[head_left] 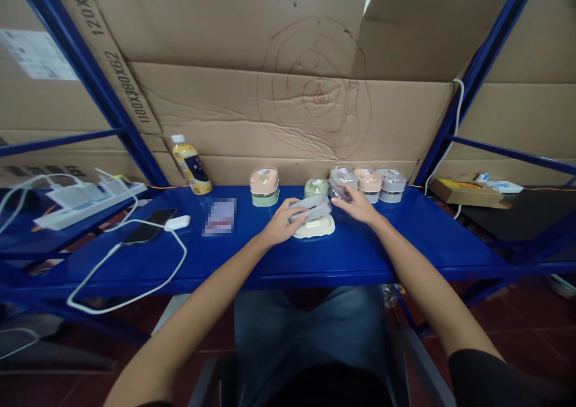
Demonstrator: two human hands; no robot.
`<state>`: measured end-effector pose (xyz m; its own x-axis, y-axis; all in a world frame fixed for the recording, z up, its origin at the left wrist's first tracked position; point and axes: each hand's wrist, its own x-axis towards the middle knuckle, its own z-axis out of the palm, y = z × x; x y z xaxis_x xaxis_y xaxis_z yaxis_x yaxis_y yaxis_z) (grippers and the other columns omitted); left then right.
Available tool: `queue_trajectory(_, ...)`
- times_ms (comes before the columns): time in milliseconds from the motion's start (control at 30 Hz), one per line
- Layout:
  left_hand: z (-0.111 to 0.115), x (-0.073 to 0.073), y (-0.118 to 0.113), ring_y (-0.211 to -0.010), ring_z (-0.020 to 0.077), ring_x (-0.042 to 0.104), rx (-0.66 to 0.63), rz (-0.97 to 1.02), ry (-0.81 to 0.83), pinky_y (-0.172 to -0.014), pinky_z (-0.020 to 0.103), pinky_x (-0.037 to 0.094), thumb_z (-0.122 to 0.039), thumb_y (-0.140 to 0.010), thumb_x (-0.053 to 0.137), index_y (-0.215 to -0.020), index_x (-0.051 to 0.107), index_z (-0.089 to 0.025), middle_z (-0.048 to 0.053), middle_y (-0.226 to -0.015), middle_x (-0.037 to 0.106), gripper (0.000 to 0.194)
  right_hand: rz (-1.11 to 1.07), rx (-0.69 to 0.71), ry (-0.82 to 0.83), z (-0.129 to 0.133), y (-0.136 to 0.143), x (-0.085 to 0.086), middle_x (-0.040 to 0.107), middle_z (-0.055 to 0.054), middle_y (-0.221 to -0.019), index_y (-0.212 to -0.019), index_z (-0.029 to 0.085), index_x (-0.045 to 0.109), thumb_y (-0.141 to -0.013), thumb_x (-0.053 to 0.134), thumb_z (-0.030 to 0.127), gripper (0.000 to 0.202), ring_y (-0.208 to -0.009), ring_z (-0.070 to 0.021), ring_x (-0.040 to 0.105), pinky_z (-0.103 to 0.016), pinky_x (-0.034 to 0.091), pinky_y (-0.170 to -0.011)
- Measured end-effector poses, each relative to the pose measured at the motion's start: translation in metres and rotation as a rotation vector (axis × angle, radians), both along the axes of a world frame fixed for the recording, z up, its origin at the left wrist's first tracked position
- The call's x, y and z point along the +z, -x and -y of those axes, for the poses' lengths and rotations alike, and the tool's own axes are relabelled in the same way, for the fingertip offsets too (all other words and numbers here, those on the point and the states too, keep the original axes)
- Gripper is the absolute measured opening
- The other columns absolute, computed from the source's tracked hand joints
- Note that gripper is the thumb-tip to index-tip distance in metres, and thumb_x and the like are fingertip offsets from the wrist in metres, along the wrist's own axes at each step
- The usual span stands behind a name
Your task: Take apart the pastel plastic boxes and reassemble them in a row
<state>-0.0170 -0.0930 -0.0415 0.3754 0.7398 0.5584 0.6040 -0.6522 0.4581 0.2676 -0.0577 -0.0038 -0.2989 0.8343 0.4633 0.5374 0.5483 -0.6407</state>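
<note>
My left hand [283,223] is closed around a grey plastic box piece [320,206], tilted just above a cream dish with a wavy rim [315,228]. Whether the grey piece touches the dish, I cannot tell. To the right, my right hand [359,205] has its fingers bent round a small greyish see-through piece [338,194], partly hidden by them. Right behind that hand stands a grey box with a clear lid [344,176]. A green box [315,186] sits behind the grey piece, its lower part covered.
A pink-and-green box [264,186] stands left of the green one; a pink box [369,182] and another grey box [391,185] are at the right. Leftward are a yellow drink bottle [192,165], a blurred packet [219,217], a phone [148,227] and a white cable [135,304].
</note>
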Motion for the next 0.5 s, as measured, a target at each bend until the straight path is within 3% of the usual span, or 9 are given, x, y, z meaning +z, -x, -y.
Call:
queue_trajectory(167, -0.010, -0.001, 0.007, -0.124, 0.0293, 0.061, 0.241, 0.165, -0.011, -0.114, 0.049, 0.048, -0.045, -0.101, 0.049, -0.118, 0.073, -0.019, 0.013, -0.126, 0.063, 0.040, 0.002, -0.047, -0.028, -0.002, -0.001, 0.000, 0.074, -0.013, -0.120, -0.141, 0.020, 0.057, -0.091, 0.063, 0.061, 0.065, -0.107, -0.0310, 0.070, -0.050, 0.056, -0.095)
queue_trajectory(367, 0.009, 0.002, -0.004, -0.129, 0.0288, 0.059, 0.001, -0.005, 0.011, -0.118, 0.046, 0.045, -0.049, -0.094, 0.063, -0.126, 0.066, -0.020, 0.013, -0.134, 0.056, 0.044, 0.007, 0.062, -0.062, 0.002, 0.000, 0.000, 0.069, -0.014, -0.135, -0.144, 0.020, 0.058, -0.084, 0.074, 0.057, 0.072, -0.117, -0.0310, 0.068, -0.050, 0.054, -0.102)
queue_trajectory(500, 0.016, 0.001, -0.012, -0.135, 0.0325, 0.055, -0.057, -0.033, 0.047, -0.117, 0.049, 0.045, -0.050, -0.081, 0.080, -0.141, 0.051, -0.022, 0.014, -0.141, 0.055, 0.071, 0.064, 0.223, -0.086, 0.007, 0.007, 0.000, 0.068, -0.013, -0.139, -0.143, 0.022, 0.062, -0.074, 0.084, 0.057, 0.080, -0.120, -0.0319, 0.067, -0.049, 0.055, -0.101)
